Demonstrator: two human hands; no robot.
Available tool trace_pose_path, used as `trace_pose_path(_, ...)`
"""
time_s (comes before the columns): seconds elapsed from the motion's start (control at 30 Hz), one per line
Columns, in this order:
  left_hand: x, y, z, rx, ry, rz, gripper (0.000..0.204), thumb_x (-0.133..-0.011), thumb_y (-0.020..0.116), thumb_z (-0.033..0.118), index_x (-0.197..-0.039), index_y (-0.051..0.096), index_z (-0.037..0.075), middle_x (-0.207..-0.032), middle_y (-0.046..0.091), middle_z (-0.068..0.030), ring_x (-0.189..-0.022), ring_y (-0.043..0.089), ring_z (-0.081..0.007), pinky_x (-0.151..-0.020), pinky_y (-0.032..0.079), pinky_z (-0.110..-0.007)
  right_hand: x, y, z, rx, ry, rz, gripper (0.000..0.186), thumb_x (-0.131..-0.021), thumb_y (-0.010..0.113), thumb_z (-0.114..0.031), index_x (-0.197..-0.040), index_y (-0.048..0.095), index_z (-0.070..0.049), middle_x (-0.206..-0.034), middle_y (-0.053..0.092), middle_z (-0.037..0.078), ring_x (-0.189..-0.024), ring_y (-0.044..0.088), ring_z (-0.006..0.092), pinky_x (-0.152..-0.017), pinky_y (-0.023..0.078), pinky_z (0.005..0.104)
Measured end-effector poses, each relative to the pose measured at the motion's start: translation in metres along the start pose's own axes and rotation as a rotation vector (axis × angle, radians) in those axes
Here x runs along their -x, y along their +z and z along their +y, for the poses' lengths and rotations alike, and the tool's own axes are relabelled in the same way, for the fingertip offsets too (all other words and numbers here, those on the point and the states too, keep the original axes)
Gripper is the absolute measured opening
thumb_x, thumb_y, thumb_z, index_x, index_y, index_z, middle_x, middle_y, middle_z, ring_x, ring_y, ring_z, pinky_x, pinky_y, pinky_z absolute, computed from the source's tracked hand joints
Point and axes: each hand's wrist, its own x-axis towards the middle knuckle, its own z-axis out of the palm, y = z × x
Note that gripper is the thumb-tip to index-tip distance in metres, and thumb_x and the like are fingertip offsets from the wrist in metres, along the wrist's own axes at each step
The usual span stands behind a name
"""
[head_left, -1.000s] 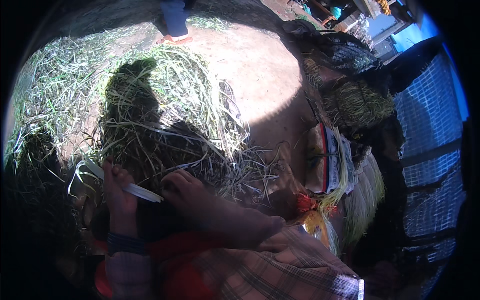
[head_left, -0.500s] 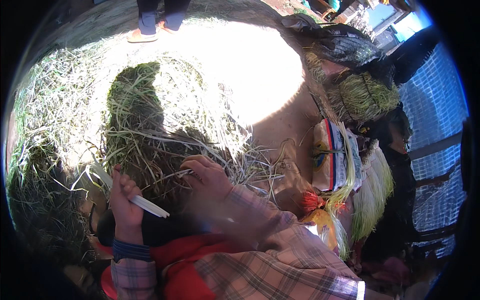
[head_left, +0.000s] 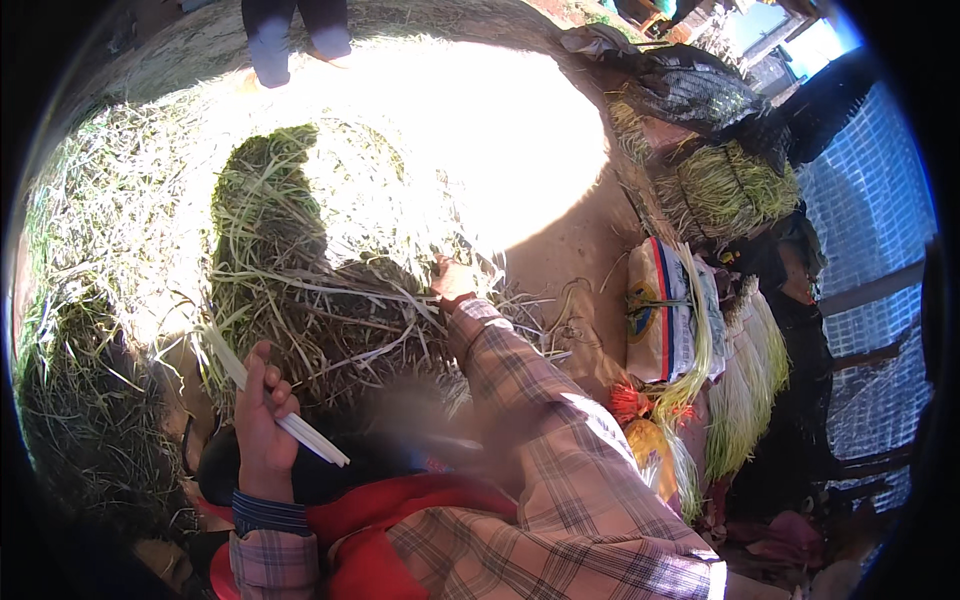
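My left hand (head_left: 265, 420) is closed around a few pale stalks (head_left: 312, 440). Their white ends stick out to the lower right, and the longer greenish leaves (head_left: 226, 358) reach up to the left. My right hand (head_left: 453, 281) is stretched forward at the right side of a heap of loose green and straw-coloured leaves (head_left: 300, 290). Its fingers are small and partly lost in glare among the leaves, so whether they grip anything is unclear.
At the right lie a printed white sack (head_left: 648, 315), a bundle of long white-and-green stalks (head_left: 745, 390), a tied bale of green stalks (head_left: 735, 190) and an orange bag (head_left: 648, 450). Another person's legs (head_left: 268, 45) stand at the far edge. Strong sunlight washes out the middle ground.
My right hand has moved forward and to the right, away from my left hand, to the heap's right side. My left hand has shifted slightly right and down, still holding the stalks.
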Motion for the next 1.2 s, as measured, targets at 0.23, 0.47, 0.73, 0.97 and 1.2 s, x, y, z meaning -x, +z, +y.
trace_pose_path(0.23, 0.003, -0.001, 0.01, -0.037, 0.012, 0.107, 0.024, -0.087, 0.052, 0.022, -0.106, 0.05, 0.007, -0.067, 0.044, 0.0036, -0.053, 0.04, -0.0035, -0.042, 0.029, -0.015, -0.008, -0.043, -0.006, -0.814, -0.079, 0.071, 0.021, -0.084, 0.046, -0.001, -0.103, 0.054, -0.001, -0.083, 0.057, 0.003, -0.07, 0.047, 0.0078, -0.065, 0.041, 0.0201)
trace_pose_path(0.47, 0.003, 0.004, 0.013, -0.141, 0.015, 0.015, 0.026, -0.085, 0.054, 0.021, -0.106, 0.053, 0.005, -0.069, 0.051, 0.0036, -0.053, 0.044, -0.0032, -0.045, 0.03, -0.015, 0.086, -0.083, -0.107, -0.775, -0.415, -0.092, 0.019, -0.084, 0.051, -0.011, -0.099, 0.055, 0.0, -0.086, 0.061, 0.008, -0.071, 0.056, 0.0134, -0.064, 0.045, 0.0237)
trace_pose_path(0.73, -0.008, 0.006, 0.01, -0.371, 0.028, -0.001, 0.035, -0.085, 0.054, 0.025, -0.112, 0.051, 0.004, -0.075, 0.051, 0.0021, -0.058, 0.045, -0.0034, -0.044, 0.03, -0.015, 0.141, -0.056, -0.162, -0.079, -0.936, -0.102, 0.024, -0.075, 0.059, -0.012, -0.097, 0.054, -0.004, -0.08, 0.057, 0.011, -0.068, 0.058, 0.0297, -0.06, 0.047, 0.0357)
trace_pose_path(0.97, 0.0, 0.002, 0.019, -0.283, 0.185, 0.036, 0.016, -0.085, 0.053, 0.016, -0.099, 0.053, 0.009, -0.079, 0.053, 0.0009, -0.058, 0.049, -0.0047, -0.045, 0.032, -0.015, 0.136, -0.052, -0.149, -0.025, -0.827, -0.241, 0.025, -0.075, 0.058, -0.014, -0.099, 0.055, -0.006, -0.086, 0.057, 0.01, -0.076, 0.057, 0.0303, -0.066, 0.047, 0.0361)
trace_pose_path(1.2, 0.003, -0.008, 0.057, -0.205, 0.387, 0.146, 0.013, -0.085, 0.053, 0.018, -0.092, 0.049, 0.008, -0.082, 0.055, -0.0042, -0.063, 0.053, -0.0084, -0.046, 0.036, -0.016, 0.157, -0.066, -0.148, -0.377, -0.85, -0.038, 0.028, -0.073, 0.061, -0.009, -0.1, 0.055, -0.002, -0.098, 0.056, 0.013, -0.087, 0.056, 0.0257, -0.074, 0.046, 0.0325)
